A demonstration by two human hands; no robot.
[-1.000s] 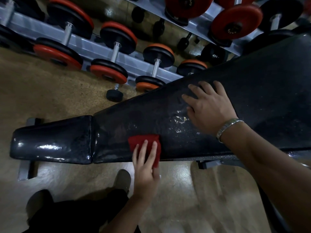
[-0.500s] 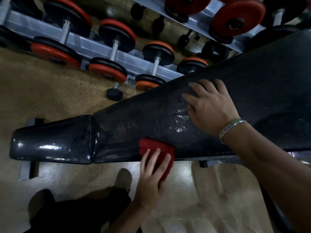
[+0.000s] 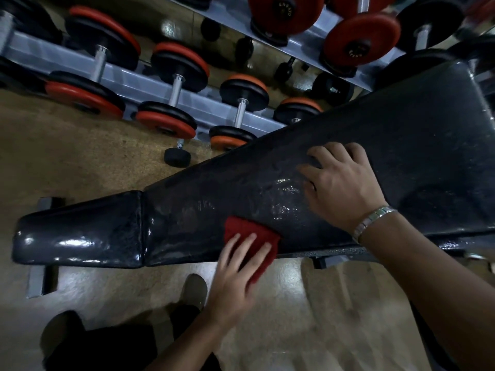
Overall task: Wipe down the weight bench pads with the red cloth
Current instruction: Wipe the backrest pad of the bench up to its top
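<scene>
The black weight bench lies across the view, with a short glossy pad (image 3: 80,231) at the left and a long tapered pad (image 3: 401,129) running to the upper right. The red cloth (image 3: 241,231) lies on the long pad's near edge and partly hangs over its side. My left hand (image 3: 235,277) presses the cloth with straight fingers. My right hand (image 3: 342,188), a metal bracelet on its wrist, rests flat on the middle of the long pad. Wet sheen shows between the two hands.
A grey rack (image 3: 128,79) of red and black dumbbells runs along the far side of the bench. A small black dumbbell (image 3: 177,156) stands on the floor by the pad. The bench's metal foot (image 3: 40,279) sticks out at the lower left, and my shoe (image 3: 194,290) is beneath the pad's edge.
My left hand slid the red cloth to the right along the long pad's near edge, mostly in the first half second. My right hand stayed in place on the pad.
</scene>
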